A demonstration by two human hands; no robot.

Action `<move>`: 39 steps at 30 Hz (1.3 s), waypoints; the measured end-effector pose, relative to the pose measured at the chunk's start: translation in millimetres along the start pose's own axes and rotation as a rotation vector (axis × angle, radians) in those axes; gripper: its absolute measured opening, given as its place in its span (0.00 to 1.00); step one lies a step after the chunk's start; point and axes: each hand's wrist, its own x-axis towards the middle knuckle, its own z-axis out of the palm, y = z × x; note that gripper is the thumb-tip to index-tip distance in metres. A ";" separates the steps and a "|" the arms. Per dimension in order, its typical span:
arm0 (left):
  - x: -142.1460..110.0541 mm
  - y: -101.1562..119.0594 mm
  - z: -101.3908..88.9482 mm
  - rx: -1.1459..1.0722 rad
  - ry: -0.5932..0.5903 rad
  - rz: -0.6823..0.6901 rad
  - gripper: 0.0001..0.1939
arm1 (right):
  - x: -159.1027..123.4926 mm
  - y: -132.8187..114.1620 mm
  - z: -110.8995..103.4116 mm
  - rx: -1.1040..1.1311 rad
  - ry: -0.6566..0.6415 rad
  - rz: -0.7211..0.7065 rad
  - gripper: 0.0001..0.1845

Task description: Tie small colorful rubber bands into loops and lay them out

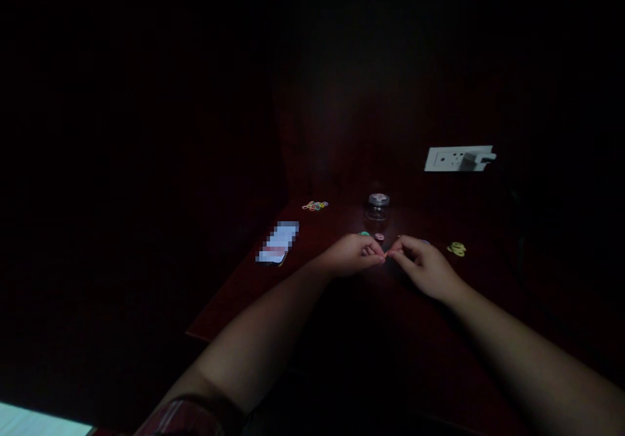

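Note:
My left hand (352, 254) and my right hand (424, 265) meet over the table, fingertips nearly touching. Both are closed in a pinch on a small orange hair tie (387, 254), mostly covered by the fingers. Just behind them lie a green hair tie bunch (364, 233) and a pink hair tie bunch (379, 236). Bluish hair ties (425, 242) show partly behind my right hand. Yellow hair ties (457, 248) form a pile to its right. Farther back on the left is a loose group of mixed-colour hair ties (315, 206).
A clear lidded jar (377, 207) stands behind the hands. A lit phone (278, 243) lies on the left of the dark red table (234, 306). On the back wall is a white socket plate (459, 158) with a plug in it. The surroundings are very dark.

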 end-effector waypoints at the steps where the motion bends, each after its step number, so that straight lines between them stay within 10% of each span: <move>1: -0.1 0.8 0.2 -0.022 -0.002 -0.006 0.09 | 0.2 0.3 -0.7 0.002 0.022 0.011 0.11; 16: -0.7 0.6 1.7 0.144 0.218 0.145 0.08 | 0.0 0.2 3.1 0.130 -0.140 -0.019 0.12; 39: -0.8 -0.6 1.7 0.183 0.101 0.221 0.08 | 0.2 -0.3 1.7 0.109 -0.102 -0.046 0.08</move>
